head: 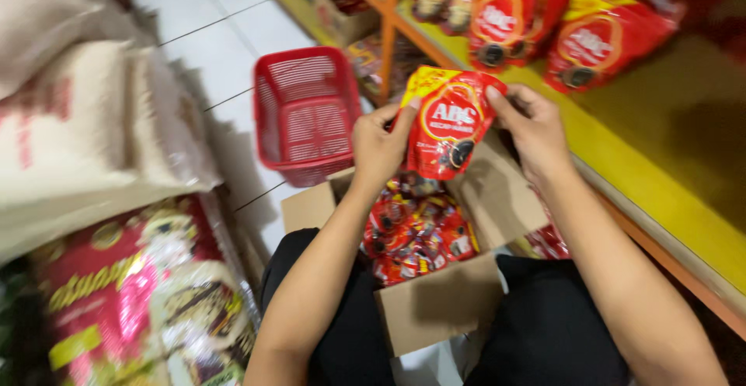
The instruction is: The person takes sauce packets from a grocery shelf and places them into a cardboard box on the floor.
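A person sits on the floor with an open cardboard box point(435, 300) between the knees, flaps spread wide. Inside it lies a heap of red pouches point(416, 234), glossy, with yellow and black marks, piled loosely against one another.

Above the box both hands hold up one red pouch point(451, 126). It is a soft stand-up pack, red with a yellow top corner, a round label ringed in yellow in the middle and a small black cap low on its front. It hangs roughly upright, tilted a little.

The left hand point(379, 145) pinches the pouch's left edge, thumb in front and fingers curled behind. The right hand point(536, 126) grips the upper right corner, fingertips closed on the top edge. Both hands are clasped on the pack, neither slack.

To the right runs a yellow shelf point(660, 161) with an orange front edge and an orange upright post point(388, 29). On it stand more red pouches of the same kind point(559, 25), leaning in a row near the back.

On the white tiled floor point(210, 36), just beyond the box, sits a red plastic basket point(303, 114), tipped so its meshed inside shows. At the left, big sacks point(85, 130) in pale wrapping are stacked above a red and clear bag point(132, 293).
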